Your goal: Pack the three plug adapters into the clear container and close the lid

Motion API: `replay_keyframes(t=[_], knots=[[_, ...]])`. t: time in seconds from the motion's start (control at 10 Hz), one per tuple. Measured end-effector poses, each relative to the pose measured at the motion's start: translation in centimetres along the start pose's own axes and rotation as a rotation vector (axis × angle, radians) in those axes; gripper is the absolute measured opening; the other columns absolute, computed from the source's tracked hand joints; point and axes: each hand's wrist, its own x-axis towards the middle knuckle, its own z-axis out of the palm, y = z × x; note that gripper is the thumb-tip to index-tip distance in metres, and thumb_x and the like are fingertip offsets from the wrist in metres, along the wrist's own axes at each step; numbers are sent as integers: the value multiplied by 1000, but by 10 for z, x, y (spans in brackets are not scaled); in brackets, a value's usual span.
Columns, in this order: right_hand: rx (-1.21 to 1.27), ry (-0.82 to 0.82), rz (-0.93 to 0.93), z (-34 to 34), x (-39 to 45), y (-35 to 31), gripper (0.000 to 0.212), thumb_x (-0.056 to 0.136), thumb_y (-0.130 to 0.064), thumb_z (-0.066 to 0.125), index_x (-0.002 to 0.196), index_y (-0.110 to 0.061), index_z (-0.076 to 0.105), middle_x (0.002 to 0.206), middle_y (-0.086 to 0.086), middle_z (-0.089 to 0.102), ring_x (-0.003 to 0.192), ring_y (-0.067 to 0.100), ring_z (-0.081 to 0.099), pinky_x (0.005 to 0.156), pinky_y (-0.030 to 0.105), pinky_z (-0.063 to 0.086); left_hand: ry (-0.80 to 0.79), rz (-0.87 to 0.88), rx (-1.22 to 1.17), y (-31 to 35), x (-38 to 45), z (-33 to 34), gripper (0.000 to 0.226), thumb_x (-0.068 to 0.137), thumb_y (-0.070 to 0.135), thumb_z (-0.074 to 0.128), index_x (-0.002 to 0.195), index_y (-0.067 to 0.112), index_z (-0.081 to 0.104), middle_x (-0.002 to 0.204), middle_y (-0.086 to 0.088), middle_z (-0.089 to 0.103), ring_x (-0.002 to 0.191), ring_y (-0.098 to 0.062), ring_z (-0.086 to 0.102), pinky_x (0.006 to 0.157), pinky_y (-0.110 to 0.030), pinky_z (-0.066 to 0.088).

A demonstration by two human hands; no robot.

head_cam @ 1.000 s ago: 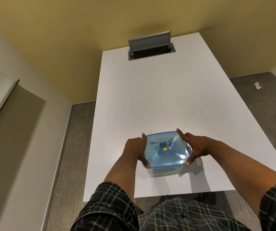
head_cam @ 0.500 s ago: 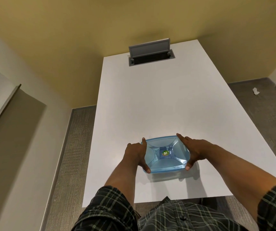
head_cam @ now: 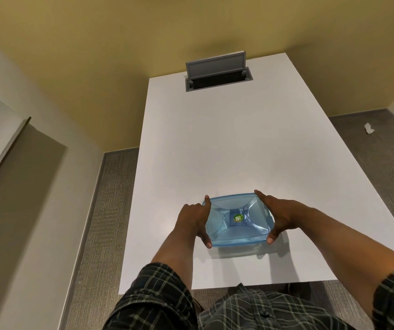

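The clear container (head_cam: pixel 237 220), tinted blue, sits low and centre in the frame on the white table (head_cam: pixel 215 144), not far from the table's near edge, with its blue lid (head_cam: pixel 236 210) lying across the top and a small green sticker (head_cam: pixel 237 218) showing at the middle. Its long axis runs left to right across the picture, so each short end faces one hand. The left hand (head_cam: pixel 194 221) lies against the left end, index finger stretched along the far left corner and thumb reaching to the near left corner; the right hand (head_cam: pixel 280 216) mirrors it at the right end, index finger at the far right corner and thumb tip at the near right corner. Each grip is spread wide and flat against the container rather than curled around it, the two hands pressing inward and bracketing it between them. Both are equally close, touching the rim. Whether the lid is fully seated I cannot tell, and no plug adapters can be made out through the plastic; none lie on the table, so they are likely inside. The step in hand looks like pressing the lid home, which would call for downward pressure at the corners where the fingertips already rest. Farther up the frame, an open grey cable hatch (head_cam: pixel 218 73) is set into the far end of the table. A scrap of white paper (head_cam: pixel 368 128) lies on the carpet at the right edge.
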Motion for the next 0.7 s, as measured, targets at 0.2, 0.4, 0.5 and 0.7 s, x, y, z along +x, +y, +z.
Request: replay_keyframes(t=[0.2,0.4,0.5,0.7], knots=[[23,7,-9,-2,-3,-1,138,48,-35,101,151,-26,9,140,-2,45,129,19,46,104,39,43,17,-15,5,0,-2,0,156,49,66,89,158,8,-7,118,-13,68,106,-31,65,82,-37,45],[-79,7,33,0,-6,-8,139,48,-41,99,151,-22,8,140,-3,48,128,19,49,103,42,44,26,-31,66,8,-4,4,155,51,63,90,158,6,-7,124,-14,63,110,-31,62,89,-39,46],[-144,12,62,-3,-5,-10,143,47,-46,98,153,-22,4,142,-2,46,129,20,49,104,41,43,19,-39,84,12,-7,-3,154,51,59,92,157,4,-5,136,-15,54,119,-32,57,98,-41,44],[-324,97,163,5,-4,-14,159,45,-78,80,155,-21,-18,152,2,38,129,24,51,104,40,42,96,-52,-12,11,-10,-20,147,46,67,90,153,0,15,149,-11,38,134,-30,43,112,-41,35]])
